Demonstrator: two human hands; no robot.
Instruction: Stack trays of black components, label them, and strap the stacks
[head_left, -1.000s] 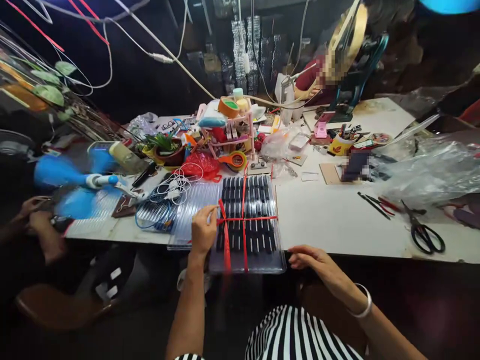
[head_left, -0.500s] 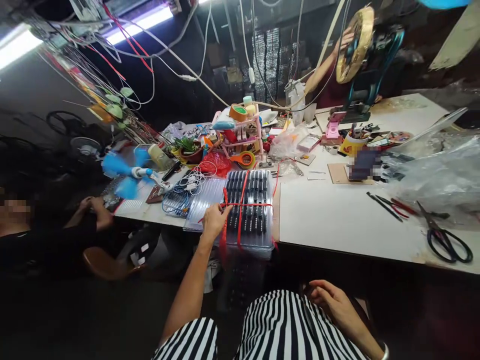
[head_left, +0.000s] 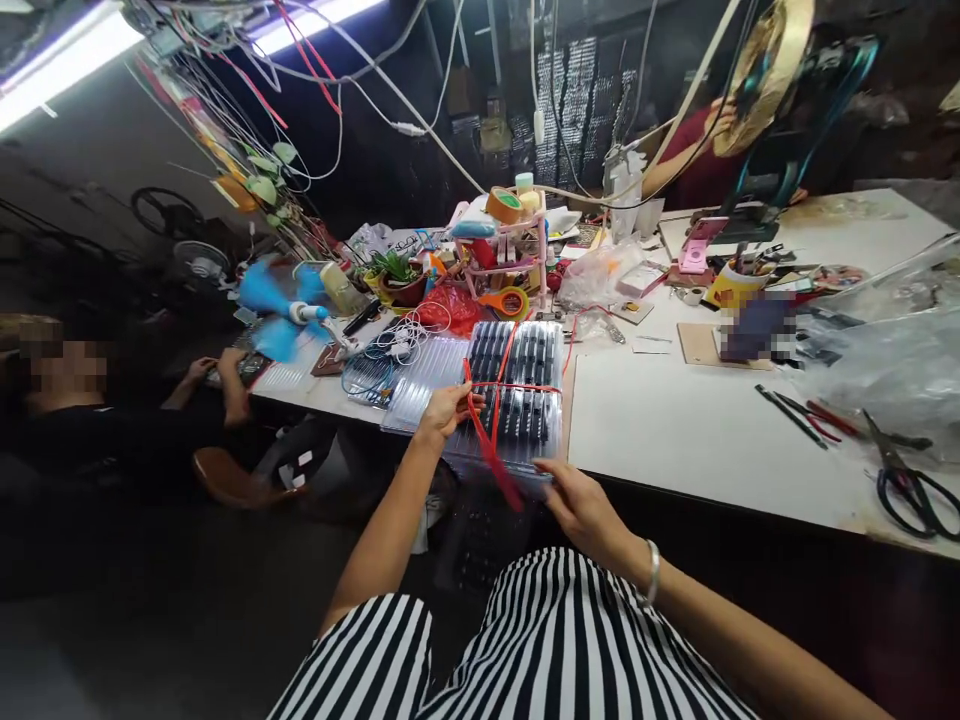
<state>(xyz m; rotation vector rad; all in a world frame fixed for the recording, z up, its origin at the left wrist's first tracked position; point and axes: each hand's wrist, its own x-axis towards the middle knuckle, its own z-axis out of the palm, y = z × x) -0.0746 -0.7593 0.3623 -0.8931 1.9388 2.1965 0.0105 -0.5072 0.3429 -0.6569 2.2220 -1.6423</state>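
Observation:
A stack of clear plastic trays (head_left: 525, 430) holding rows of dark pieces lies at the table's front edge, slightly overhanging it. Red ribbon (head_left: 491, 460) crosses the stack both ways, and a loose length trails over its front, blurred. At the stack's left side, my left hand (head_left: 444, 412) has its fingers closed at the ribbon near the crossing; the exact grip is partly hidden. My right hand (head_left: 585, 508) is at the front right corner, index finger stretched towards the trays and fingers apart, holding nothing visible. Whether it touches the corner I cannot tell.
Left of the stack lie more clear trays (head_left: 424, 385), cables (head_left: 405, 340) and a blue fan (head_left: 289, 310). Scissors (head_left: 911, 490) and pliers (head_left: 821, 420) rest on the right. Behind stands a pink rack (head_left: 541, 260). Other people sit at left and far right.
My right hand has risen from beside my lap to the stack's front right corner. The loose ribbon has swung right across the front. My left hand stays by the crossing; the view has shifted.

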